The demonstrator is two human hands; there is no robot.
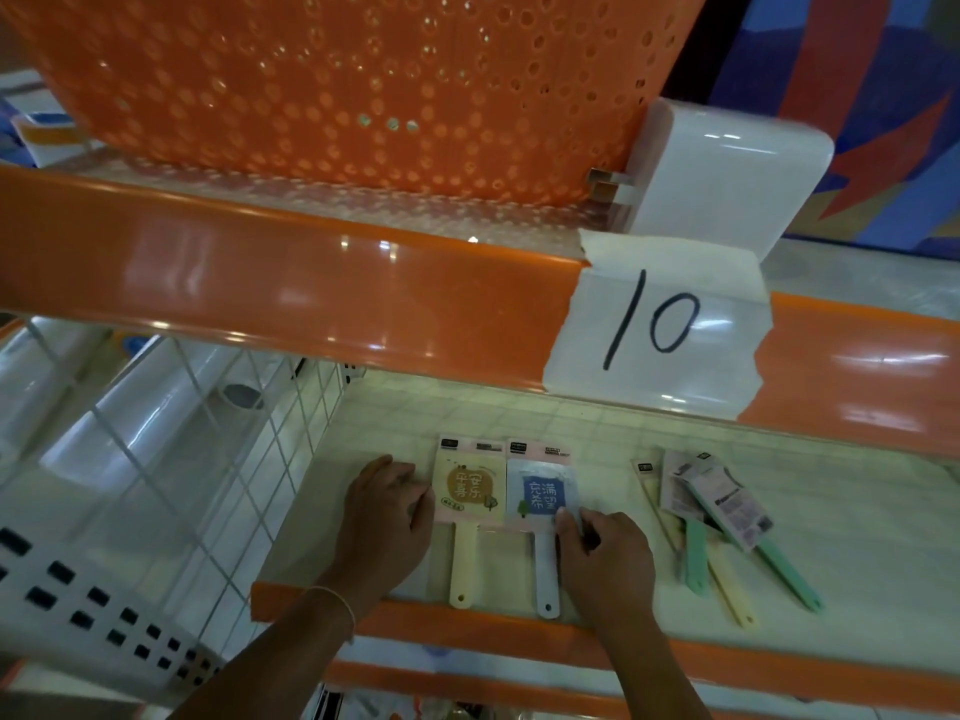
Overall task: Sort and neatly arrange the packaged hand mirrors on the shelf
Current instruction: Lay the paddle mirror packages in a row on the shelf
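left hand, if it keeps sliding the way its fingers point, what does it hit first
The left hand points right, toward the yellow packaged mirror; its fingertips look already at that package's left edge, so it would push that first, then the blue one beside it. Contact is hard to confirm.

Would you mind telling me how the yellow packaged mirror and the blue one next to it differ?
The yellow mirror has a cream face with an orange-brown round patch; the blue mirror has a pale blue face with a dark blue patch. The yellow mirror's handle is cream, the blue mirror's whitish. The left hand rests at the yellow one's edge; the right hand touches the blue one's lower corner. Both lie flat, side by side, handles toward the shelf's front edge.
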